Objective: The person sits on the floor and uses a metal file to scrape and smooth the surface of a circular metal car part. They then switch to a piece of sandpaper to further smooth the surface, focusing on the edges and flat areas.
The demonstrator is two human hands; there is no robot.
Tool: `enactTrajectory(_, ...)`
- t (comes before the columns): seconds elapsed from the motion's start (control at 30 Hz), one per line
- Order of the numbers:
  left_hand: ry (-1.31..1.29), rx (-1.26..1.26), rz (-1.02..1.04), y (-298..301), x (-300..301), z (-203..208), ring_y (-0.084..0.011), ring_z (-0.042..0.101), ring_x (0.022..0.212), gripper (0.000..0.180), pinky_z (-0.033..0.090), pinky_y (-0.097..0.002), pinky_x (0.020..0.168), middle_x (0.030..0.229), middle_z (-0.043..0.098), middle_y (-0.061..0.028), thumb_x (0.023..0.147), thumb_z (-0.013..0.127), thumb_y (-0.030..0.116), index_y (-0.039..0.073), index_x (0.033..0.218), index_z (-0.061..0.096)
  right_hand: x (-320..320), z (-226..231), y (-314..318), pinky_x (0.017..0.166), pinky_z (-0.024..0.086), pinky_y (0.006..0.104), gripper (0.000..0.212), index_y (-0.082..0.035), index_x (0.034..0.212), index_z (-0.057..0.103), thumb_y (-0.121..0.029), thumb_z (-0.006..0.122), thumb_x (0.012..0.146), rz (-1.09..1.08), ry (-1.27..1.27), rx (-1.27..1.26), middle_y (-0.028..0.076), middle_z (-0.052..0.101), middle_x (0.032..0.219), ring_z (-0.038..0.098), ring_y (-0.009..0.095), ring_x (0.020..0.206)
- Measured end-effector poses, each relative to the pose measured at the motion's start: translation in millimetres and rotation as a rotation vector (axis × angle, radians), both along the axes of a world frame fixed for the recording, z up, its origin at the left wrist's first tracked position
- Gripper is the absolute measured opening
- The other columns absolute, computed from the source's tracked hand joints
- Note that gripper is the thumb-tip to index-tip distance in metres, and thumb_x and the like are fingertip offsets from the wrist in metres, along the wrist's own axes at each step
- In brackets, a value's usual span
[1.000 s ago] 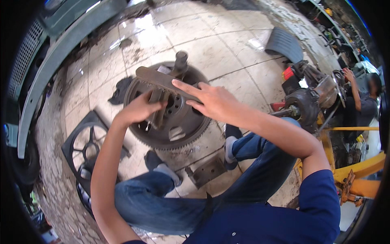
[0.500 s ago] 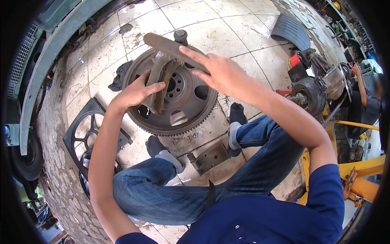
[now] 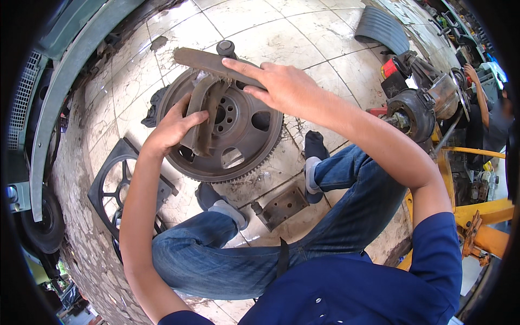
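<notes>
My left hand (image 3: 174, 129) grips a curved, rusty brake shoe (image 3: 201, 96), thumb on its inner side and fingers behind. A wire brush (image 3: 200, 59) with a long flat back is held in my right hand (image 3: 284, 88), index finger stretched along it. The brush's bristles touch the upper end of the brake shoe. Beneath both hands a large toothed flywheel (image 3: 250, 142) lies on the tiled floor, partly covered by the shoe and my left hand. Just beyond the brush stands a dark round-topped metal part (image 3: 225, 47).
Between my feet lies a metal plate with holes (image 3: 283, 208). To the left are a black fan shroud (image 3: 103, 181) and a dark cloth (image 3: 154, 108). Machinery (image 3: 411, 111) and a yellow metal frame (image 3: 485, 214) stand at right, near another person (image 3: 490, 122). A ribbed curved sheet (image 3: 382, 30) lies far right.
The brush and my right hand have shifted left and slightly down in view. My left hand still holds the brake shoe; the whole scene has also shifted somewhat as the view turned.
</notes>
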State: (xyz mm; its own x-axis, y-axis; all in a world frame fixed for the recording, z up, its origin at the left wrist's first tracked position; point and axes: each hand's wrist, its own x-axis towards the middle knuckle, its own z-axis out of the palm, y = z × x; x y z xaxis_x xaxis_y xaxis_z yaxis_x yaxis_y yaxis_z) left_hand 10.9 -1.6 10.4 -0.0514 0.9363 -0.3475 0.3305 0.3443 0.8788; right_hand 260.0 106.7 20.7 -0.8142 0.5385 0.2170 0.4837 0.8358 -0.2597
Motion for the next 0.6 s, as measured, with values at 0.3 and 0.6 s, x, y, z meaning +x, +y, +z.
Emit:
enactTrajectory(0.3,0.147,0.034,0.010,-2,-1,8,-0.0256,0.058,0.119,0.072,0.042,-0.0352,0.104,0.127,0.061,-0.0216,0.085,0.074,0.031,-0.011,0.138,0.048,-2,-4,5,0.058,0.058,0.0433,0.066,-0.035,0.155,0.034,-0.031,0.065,0.097,0.011,0.015,0.060,0.015,0.063,0.077,0.067,0.031,0.063)
enactTrajectory(0.6,-0.161,0.062,0.047,-6,-5,-5,-0.0235,0.056,0.121,0.070,0.042,-0.0344,0.105,0.134,0.057,-0.0185,0.089,0.071,0.022,-0.008,0.144,0.042,-5,-5,3,0.056,0.057,0.0419,0.065,-0.037,0.154,0.034,-0.031,0.065,0.097,0.015,0.033,0.037,0.014,0.063,0.077,0.067,0.030,0.062)
